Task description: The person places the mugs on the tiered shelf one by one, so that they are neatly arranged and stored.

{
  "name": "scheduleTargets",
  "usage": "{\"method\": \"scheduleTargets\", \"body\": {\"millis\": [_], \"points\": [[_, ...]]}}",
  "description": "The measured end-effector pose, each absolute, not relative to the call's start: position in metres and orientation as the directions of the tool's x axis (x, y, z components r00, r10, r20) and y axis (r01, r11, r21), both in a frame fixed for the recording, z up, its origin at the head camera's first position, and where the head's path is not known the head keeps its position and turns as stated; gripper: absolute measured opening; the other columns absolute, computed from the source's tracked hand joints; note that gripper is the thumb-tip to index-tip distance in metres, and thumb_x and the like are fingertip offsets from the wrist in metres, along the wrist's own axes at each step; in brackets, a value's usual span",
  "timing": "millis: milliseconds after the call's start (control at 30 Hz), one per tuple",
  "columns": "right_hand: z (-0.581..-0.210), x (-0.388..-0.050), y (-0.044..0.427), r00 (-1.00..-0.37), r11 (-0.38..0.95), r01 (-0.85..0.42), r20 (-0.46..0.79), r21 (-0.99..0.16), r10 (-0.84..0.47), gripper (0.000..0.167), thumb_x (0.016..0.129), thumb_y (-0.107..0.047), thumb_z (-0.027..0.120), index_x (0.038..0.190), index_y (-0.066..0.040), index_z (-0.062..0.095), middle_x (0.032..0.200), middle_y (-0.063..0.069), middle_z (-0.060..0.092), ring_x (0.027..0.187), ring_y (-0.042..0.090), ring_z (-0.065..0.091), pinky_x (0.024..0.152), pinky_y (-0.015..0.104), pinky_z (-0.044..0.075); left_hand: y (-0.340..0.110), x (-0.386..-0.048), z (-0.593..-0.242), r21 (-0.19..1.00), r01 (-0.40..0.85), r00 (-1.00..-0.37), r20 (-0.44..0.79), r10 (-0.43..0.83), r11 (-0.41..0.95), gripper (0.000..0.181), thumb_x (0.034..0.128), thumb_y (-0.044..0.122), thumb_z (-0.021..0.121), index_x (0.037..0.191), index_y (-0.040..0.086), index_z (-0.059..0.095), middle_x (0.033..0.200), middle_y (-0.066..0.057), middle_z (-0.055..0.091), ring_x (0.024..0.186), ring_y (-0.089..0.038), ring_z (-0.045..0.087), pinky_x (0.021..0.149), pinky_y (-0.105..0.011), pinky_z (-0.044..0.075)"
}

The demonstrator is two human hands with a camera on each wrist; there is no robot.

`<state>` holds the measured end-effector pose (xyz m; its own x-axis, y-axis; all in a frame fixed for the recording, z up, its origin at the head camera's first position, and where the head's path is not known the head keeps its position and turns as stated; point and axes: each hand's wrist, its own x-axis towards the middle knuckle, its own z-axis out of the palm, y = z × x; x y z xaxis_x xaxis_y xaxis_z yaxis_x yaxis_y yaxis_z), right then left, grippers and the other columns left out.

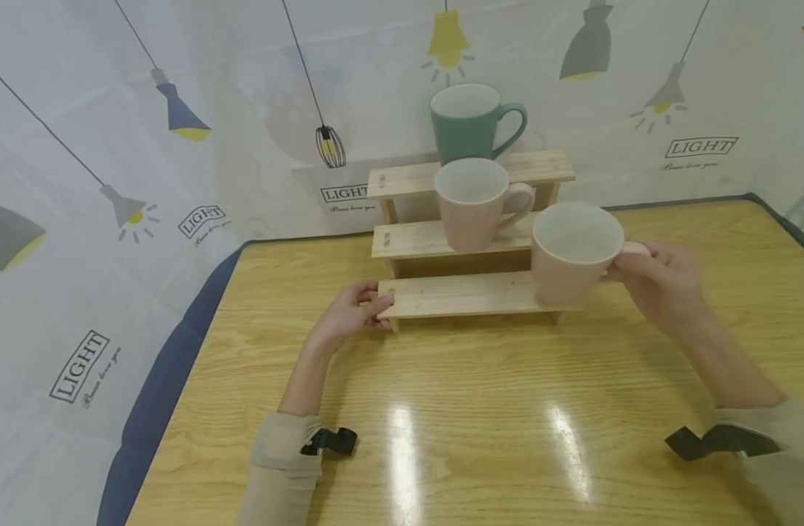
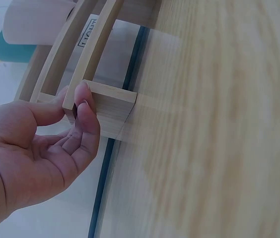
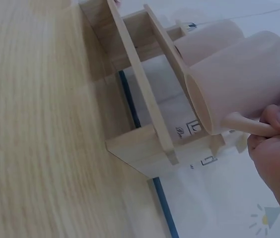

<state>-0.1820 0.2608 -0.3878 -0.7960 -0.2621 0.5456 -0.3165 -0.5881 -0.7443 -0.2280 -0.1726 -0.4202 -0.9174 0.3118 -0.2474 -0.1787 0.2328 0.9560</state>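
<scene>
A light wooden three-step rack (image 1: 454, 296) stands on the table. At the left end of its lowest step, my left hand (image 1: 349, 314) grips the board between thumb and fingers; the left wrist view shows this hand (image 2: 45, 148) close up. My right hand (image 1: 667, 281) holds a pale pink mug (image 1: 569, 256) by its handle, over the right end of the lowest step. In the right wrist view this mug (image 3: 249, 74) appears raised off the board, its underside showing. A second pink mug (image 1: 470, 212) stands on the middle step, and a green mug (image 1: 464, 128) on the top one.
The wood-grain table (image 1: 441, 380) extends in front of the rack and to both sides. Close behind the rack hangs a white cloth (image 1: 257, 131) printed with lamps. Dark blue edging (image 1: 158, 380) runs along the table's left side.
</scene>
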Motion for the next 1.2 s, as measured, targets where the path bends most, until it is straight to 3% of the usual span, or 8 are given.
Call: {"method": "scheduleTargets", "body": {"millis": [133, 233, 500, 1200], "points": [[-0.391, -0.180, 0.248, -0.822, -0.492, -0.323, 0.497, -0.809, -0.279, 0.048, 0.096, 0.018, 0.030, 0.098, 0.004, 0.076, 0.097, 0.009, 0.076, 0.092, 0.017, 0.069, 0.084, 0.029, 0.058, -0.173, -0.228, -0.420, 0.955, -0.177, -0.916, -0.248, 0.314, 0.237, 0.066, 0.1038, 0.015, 0.060, 0.153, -0.009, 0.024, 0.123, -0.023, 0.054, 0.074, -0.016, 0.068, 0.076, -0.029, 0.060], [-0.393, -0.179, 0.237, -0.832, -0.461, -0.316, 0.476, -0.829, -0.285, 0.047, 0.096, 0.016, 0.032, 0.097, 0.000, 0.076, 0.095, 0.006, 0.075, 0.089, 0.015, 0.069, 0.082, 0.028, 0.058, -0.174, -0.227, -0.421, 0.954, -0.177, -0.916, -0.249, 0.314, 0.240, 0.066, 0.1037, 0.016, 0.060, 0.154, -0.009, 0.024, 0.124, -0.024, 0.053, 0.074, -0.016, 0.068, 0.076, -0.029, 0.059], [-0.399, -0.179, 0.213, -0.882, -0.416, -0.244, 0.379, -0.876, -0.281, 0.041, 0.095, 0.015, 0.037, 0.080, 0.000, 0.072, 0.083, 0.004, 0.073, 0.082, 0.015, 0.067, 0.083, 0.031, 0.057, -0.175, -0.228, -0.422, 0.954, -0.183, -0.915, -0.255, 0.314, 0.239, 0.068, 0.1036, 0.017, 0.061, 0.154, -0.009, 0.024, 0.130, -0.026, 0.051, 0.075, -0.016, 0.068, 0.077, -0.028, 0.059], [-0.409, -0.193, 0.174, -0.890, -0.460, -0.182, 0.344, -0.869, -0.299, 0.044, 0.088, 0.014, 0.037, 0.080, -0.005, 0.075, 0.078, 0.002, 0.070, 0.074, 0.013, 0.065, 0.075, 0.029, 0.058, -0.175, -0.227, -0.419, 0.955, -0.178, -0.912, -0.251, 0.325, 0.238, 0.068, 0.1038, 0.018, 0.060, 0.154, -0.009, 0.023, 0.130, -0.025, 0.051, 0.075, -0.016, 0.068, 0.081, -0.033, 0.060]]}}
